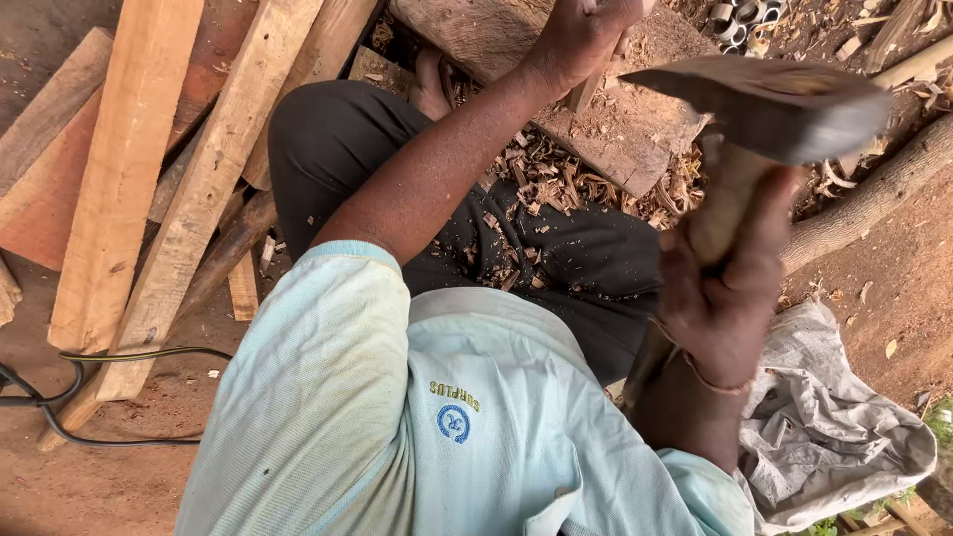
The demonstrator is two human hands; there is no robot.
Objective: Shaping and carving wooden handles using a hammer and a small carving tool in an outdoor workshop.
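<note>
My right hand (730, 288) grips the pale wooden handle of an axe, raised close to the camera; its dark metal head (784, 104) points left, blurred. My left hand (581, 35) reaches forward at the top, closed around a thin wooden piece (584, 91) held upright on a wooden chopping block (606, 129). Wood shavings (551, 189) lie on the block's near edge and across my dark trousers (586, 263).
Long planks (129, 169) lean at the left over red earth. A black cable (60, 397) loops at the lower left. A thick branch (874, 194) and a crumpled grey sack (834, 417) lie at the right. Short white pipe pieces (740, 15) sit at the top.
</note>
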